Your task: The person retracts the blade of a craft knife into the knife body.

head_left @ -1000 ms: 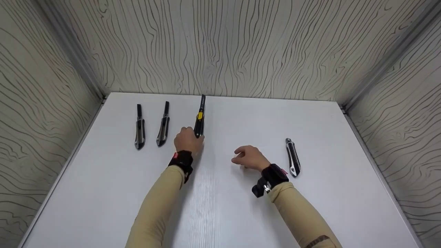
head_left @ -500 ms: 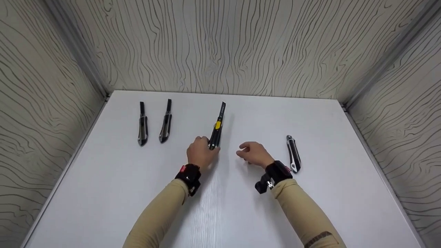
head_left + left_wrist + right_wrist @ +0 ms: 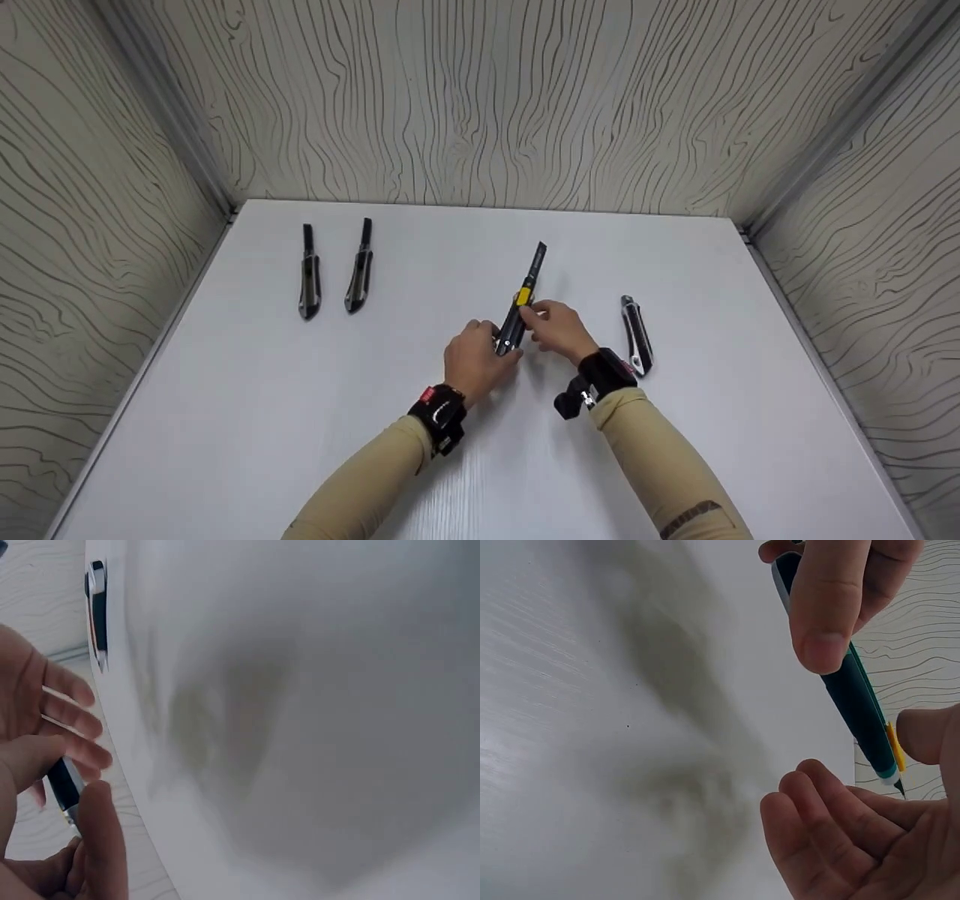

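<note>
A black utility knife point(image 3: 512, 330) with a yellow slider point(image 3: 523, 297) points its extended blade away from me. My left hand point(image 3: 478, 361) grips its rear end between thumb and fingers, and the right wrist view shows its dark handle point(image 3: 855, 716) held above the table. Beside the knife is my right hand point(image 3: 556, 330), its thumb at the yellow slider and its other fingers loosely extended below the handle. Whether that thumb presses the slider cannot be told. In the left wrist view, the handle point(image 3: 64, 784) is partly hidden by the left fingers.
On the left of the white table point(image 3: 315, 420) lie a utility knife point(image 3: 309, 285) and another utility knife point(image 3: 360, 279), both with blades out. A utility knife point(image 3: 637, 336) with no blade showing lies near the right wrist. A wood-patterned wall point(image 3: 480, 105) stands behind.
My left hand has carried the yellow-slider utility knife right and towards me. It has tilted further right. My right hand has moved slightly, bringing its thumb to the slider.
</note>
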Action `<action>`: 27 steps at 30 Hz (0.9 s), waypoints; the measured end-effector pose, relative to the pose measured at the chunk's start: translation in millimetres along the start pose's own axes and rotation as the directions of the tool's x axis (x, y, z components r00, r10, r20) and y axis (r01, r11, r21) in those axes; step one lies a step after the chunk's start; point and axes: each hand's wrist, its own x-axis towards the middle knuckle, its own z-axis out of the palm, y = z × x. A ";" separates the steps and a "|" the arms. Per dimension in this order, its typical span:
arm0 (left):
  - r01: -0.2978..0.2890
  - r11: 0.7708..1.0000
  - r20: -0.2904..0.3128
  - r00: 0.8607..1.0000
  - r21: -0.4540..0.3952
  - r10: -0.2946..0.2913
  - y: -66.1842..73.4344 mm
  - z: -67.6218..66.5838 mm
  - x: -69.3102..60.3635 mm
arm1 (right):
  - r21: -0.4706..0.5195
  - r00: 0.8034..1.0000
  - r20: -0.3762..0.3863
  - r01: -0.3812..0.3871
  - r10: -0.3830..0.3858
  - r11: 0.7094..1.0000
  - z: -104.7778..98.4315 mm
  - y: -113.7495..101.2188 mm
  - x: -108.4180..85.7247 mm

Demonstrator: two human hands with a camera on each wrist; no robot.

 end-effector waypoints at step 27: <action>-0.007 0.990 0.099 0.995 -0.140 0.022 6.2 10.4 -19.0 | 0.298 0.995 0.022 -0.100 0.098 0.949 1.6 4.8 8.8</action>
